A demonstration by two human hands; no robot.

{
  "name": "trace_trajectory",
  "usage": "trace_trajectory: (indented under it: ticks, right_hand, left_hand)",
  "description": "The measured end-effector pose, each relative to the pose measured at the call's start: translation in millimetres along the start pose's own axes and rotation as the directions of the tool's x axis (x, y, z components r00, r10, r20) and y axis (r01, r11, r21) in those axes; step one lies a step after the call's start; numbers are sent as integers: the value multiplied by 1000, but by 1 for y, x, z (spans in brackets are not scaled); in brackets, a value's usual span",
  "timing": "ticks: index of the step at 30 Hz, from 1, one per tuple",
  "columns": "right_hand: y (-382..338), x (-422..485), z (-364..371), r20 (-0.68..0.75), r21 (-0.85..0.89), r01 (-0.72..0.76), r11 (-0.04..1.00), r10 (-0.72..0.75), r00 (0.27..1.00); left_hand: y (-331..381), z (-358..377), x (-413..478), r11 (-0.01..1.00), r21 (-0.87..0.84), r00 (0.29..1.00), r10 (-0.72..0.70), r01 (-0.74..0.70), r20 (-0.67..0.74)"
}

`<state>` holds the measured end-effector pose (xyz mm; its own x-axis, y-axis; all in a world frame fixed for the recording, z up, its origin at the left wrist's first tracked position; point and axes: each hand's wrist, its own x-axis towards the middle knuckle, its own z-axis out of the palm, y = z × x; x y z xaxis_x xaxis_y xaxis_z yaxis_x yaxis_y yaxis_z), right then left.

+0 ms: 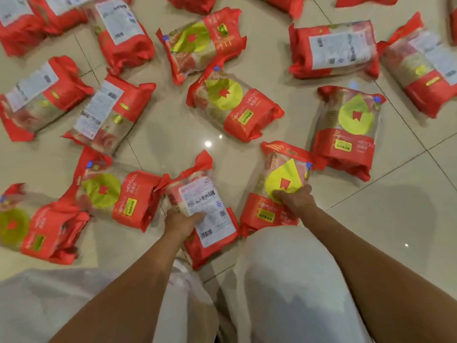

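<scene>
- Two packs in hand on the floor (173, 134): left hand (181, 222) grips the label-up pack (212, 229), thumb across its label; right hand (295, 200) grips the yellow-sticker pack (284, 179), fingers bent against it.
- Both lie side by side, just ahead of the right knee (284, 268).
- Best grip mid-body, not the loose red ends; lift level, clear of the neighbouring pack (118, 194).
- Fingertips hidden; print blurred; right knee covers the yellow-sticker pack's near end.
</scene>
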<state>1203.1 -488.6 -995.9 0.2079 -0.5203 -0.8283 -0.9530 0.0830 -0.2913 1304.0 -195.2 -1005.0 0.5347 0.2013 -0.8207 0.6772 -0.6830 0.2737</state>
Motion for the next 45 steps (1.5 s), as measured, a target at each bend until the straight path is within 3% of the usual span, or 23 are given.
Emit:
trace_trajectory:
  ticks: [4,8,14,23,30,35,40,45]
  right_hand:
    - [13,28,5,4,100,51,994,-52,999]
    - [22,37,12,61,182,59,981,-71,996]
    - [-6,-42,-3,-2,45,258,965,-258,966]
    - [-129,-254,-155,-147,249,466,849,-443,885]
    - [-257,-488,-308,-244,261,689,676,-645,724]
    - [-326,-638,-400,-328,278,820,500,-753,570]
    - [-371,-752,-449,-351,262,907,330,-843,408]
    - [-388,-829,-453,-306,274,927,256,-890,337]
  left_hand:
    - [-5,0,15,989,-146,998,-1,11,69]
    - [1,-2,12,985,-167,993,53,-34,110]
    - [16,-10,-26,975,-77,978,209,-210,-15]
    - [163,-160,-256,856,-141,860,466,-498,-208]
    - [285,-316,-500,706,-187,717,598,-683,-359]
    - [337,-410,-663,607,-177,609,641,-775,-466]
    - [352,-487,-771,524,-144,502,644,-839,-577]
    - [330,-546,-830,472,-132,435,621,-871,-652]
